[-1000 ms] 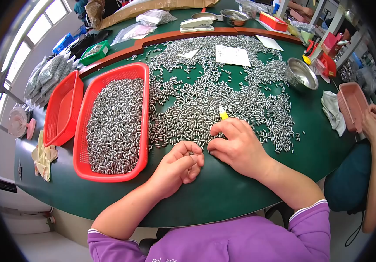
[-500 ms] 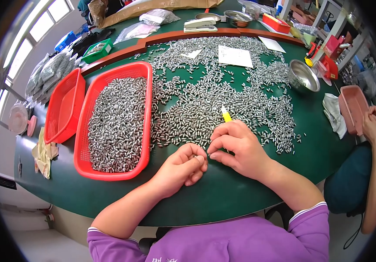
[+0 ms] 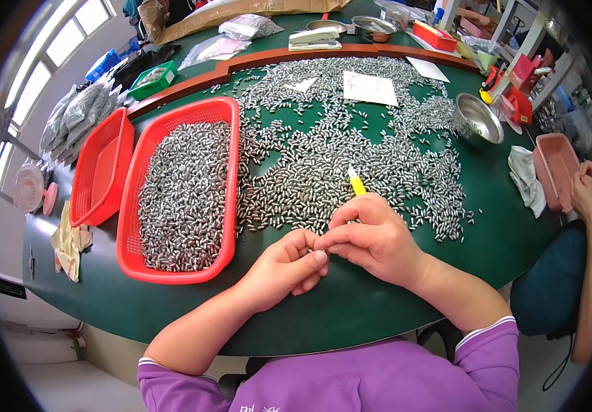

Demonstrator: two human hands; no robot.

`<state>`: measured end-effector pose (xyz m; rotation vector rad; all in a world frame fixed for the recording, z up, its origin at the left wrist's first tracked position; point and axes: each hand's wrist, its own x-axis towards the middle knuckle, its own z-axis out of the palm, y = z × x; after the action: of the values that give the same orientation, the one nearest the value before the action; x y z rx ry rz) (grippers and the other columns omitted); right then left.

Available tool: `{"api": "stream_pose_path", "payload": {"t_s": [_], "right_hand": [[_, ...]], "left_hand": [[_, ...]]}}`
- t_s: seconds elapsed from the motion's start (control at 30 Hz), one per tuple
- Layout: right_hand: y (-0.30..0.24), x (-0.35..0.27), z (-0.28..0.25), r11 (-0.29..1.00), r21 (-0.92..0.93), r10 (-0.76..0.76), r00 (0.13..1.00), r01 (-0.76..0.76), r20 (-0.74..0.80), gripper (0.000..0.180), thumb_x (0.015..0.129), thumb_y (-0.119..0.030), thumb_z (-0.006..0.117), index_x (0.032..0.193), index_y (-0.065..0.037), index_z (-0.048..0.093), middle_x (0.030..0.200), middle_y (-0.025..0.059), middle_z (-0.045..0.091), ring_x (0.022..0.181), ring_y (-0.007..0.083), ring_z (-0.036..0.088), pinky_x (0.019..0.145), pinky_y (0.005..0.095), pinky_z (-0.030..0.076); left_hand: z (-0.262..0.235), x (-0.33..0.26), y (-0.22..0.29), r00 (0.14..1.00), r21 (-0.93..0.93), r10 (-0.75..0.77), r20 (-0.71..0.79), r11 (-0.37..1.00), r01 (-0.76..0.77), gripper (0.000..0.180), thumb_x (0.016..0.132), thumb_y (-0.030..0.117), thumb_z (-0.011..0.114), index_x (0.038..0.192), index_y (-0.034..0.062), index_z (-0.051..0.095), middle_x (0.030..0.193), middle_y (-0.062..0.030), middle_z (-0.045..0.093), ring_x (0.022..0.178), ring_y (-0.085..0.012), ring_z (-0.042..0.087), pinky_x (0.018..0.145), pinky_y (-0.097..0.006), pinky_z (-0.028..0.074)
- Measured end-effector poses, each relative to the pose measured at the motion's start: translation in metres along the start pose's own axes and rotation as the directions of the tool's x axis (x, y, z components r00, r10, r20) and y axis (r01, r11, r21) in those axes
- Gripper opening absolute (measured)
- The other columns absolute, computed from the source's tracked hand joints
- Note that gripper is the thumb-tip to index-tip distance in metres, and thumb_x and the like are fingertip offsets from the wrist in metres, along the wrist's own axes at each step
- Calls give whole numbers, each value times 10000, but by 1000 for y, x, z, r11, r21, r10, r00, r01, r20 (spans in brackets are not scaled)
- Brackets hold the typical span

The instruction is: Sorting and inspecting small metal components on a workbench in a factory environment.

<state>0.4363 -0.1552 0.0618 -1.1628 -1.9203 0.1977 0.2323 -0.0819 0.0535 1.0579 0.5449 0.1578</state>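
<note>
Right now your left hand (image 3: 283, 266) and right hand (image 3: 371, 237) meet just below the middle of the frame, over the bare green worktop (image 3: 351, 309), fingertips pressed together around something too small to make out; likely one of the small silver pieces. Your left grip is curled nearly closed, thumb against forefinger. Your right grip is also closed, and it holds a yellow-handled tool (image 3: 355, 184) whose pale tip points up toward the loose spread of silver pieces (image 3: 337, 165) filling the centre of the frame. To work this well, I would keep both wrists resting on the worktop so the pinch stays steady, and keep the tool's tip angled away from your left fingers. At the left of the frame, the red basket (image 3: 227, 117), heaped with more such pieces, sits just beside the spread, with a second red basket (image 3: 103, 172) empty-looking beyond it. Another person's hands (image 3: 584, 189) work at the right edge by a pink tray (image 3: 553, 165).
</note>
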Motion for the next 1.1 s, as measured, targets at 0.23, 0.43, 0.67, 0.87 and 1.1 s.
{"api": "stream_pose_path", "payload": {"t_s": [0.23,0.43,0.67,0.87,1.1], "right_hand": [[1,0,-2,999,-34,-26,999,24,-46,153,771,-120,768,915,-133,717,944,8,598,888,222,586,781,362,472],[3,-2,-1,998,-55,-25,999,24,-26,151,773,-129,763,916,-129,715,948,7,602,890,229,586,782,368,475],[12,-3,-8,940,-315,118,992,-127,-46,107,758,-117,746,845,-120,682,980,20,574,964,256,554,848,390,446],[9,-7,-6,925,-345,172,985,-156,15,110,742,-128,749,809,-123,662,985,19,560,1007,252,540,882,405,429],[6,-8,-6,939,-326,149,985,-113,87,117,741,-142,746,814,-122,657,999,22,557,1018,251,537,882,407,429]], "left_hand": [[-2,2,-7,997,-87,80,-3,993,-80,128,1048,220,472,1078,99,503,870,-25,571,584,-60,460,462,-188,326],[-3,2,-8,996,-128,95,4,987,-93,148,1056,229,450,1098,98,505,877,-34,572,583,-67,461,460,-191,328],[-4,3,-7,997,-199,71,-31,977,-76,139,1028,189,493,1118,83,502,899,-53,571,586,-88,461,468,-201,333],[-2,1,-4,996,-202,77,-47,976,-85,166,968,140,552,1112,79,498,923,-61,574,595,-90,459,478,-205,329],[-3,2,-3,997,-205,68,-40,976,-74,154,972,144,546,1104,80,499,921,-55,576,604,-85,454,486,-204,318]]}}
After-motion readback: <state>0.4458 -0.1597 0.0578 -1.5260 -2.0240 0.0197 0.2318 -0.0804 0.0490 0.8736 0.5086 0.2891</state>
